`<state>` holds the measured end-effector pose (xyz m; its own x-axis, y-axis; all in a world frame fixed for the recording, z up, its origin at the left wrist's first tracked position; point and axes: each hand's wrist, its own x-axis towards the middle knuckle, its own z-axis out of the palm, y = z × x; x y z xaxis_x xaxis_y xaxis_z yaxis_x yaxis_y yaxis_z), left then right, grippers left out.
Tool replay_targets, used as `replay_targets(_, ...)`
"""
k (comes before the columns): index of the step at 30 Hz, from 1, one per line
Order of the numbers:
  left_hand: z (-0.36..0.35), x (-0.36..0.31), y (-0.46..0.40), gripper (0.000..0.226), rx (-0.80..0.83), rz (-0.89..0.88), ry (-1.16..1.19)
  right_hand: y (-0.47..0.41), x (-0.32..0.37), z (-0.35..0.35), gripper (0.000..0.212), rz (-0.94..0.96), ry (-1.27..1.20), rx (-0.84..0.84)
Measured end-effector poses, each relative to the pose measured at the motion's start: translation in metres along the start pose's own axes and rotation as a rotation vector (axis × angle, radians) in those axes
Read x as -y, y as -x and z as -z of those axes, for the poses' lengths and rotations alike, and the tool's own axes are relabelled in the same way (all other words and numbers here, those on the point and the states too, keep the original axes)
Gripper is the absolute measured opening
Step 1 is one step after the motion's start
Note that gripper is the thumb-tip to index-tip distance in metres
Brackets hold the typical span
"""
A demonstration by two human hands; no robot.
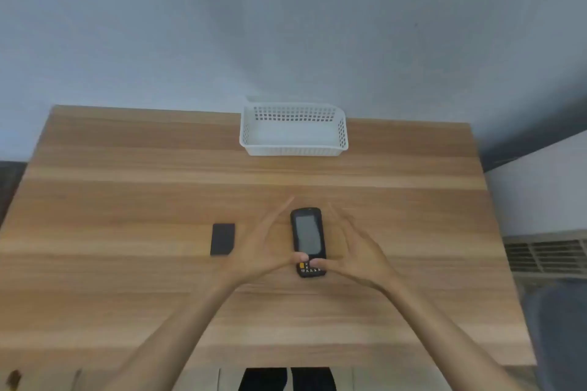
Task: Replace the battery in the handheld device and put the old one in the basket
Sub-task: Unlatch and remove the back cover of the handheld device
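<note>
Right now both hands sit on the wooden table [127,187], either side of the black handheld device [308,240], which lies face up w/ screen lit grey. Left hand [265,247] is spread open, fingers straight, thumb tip on the keypad end. Right hand [355,247] is likewise open, fingers extended along the device's other edge, thumb on the keypad too. Neither has a real grip on it. Flat dark battery [222,239] lies just left of the left hand. White perforated basket [293,149] stands at the far edge, well apart.
</note>
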<state>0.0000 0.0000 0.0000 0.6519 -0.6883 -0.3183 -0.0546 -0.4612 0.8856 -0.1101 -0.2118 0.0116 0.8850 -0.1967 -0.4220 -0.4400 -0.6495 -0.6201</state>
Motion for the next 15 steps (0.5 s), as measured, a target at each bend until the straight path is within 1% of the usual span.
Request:
replay_targets(2,-0.008,0.008,-0.003,0.107,0.006,-0.006,-0.041,-0.006,-0.004,-0.01,0.11,-0.001,-0.014,-0.007)
replay_targets(4,-0.02,0.019,-0.003,0.106,0.031,0.016,-0.081,-0.01,-0.012,-0.024,0.104,-0.063,-0.028,0.008)
replay_targets(6,-0.03,0.03,-0.005,0.104,0.025,0.022,-0.095,-0.016,-0.02,-0.039,0.094,-0.116,-0.027,-0.023)
replay_targets(9,-0.044,0.043,-0.005,0.099,0.042,0.02,-0.124,-0.024,-0.032,-0.059,0.067,-0.212,-0.056,-0.045)
replay_targets(12,-0.055,0.053,-0.006,0.096,0.021,-0.003,-0.154,-0.033,-0.035,-0.073,0.036,-0.297,-0.157,-0.1)
replay_targets(13,-0.056,0.054,-0.007,0.096,0.002,-0.001,-0.15,-0.035,-0.034,-0.075,0.029,-0.322,-0.19,-0.118)
replay_targets(15,-0.057,0.058,-0.009,0.095,-0.027,0.003,-0.144,-0.038,-0.033,-0.078,0.024,-0.357,-0.24,-0.139)
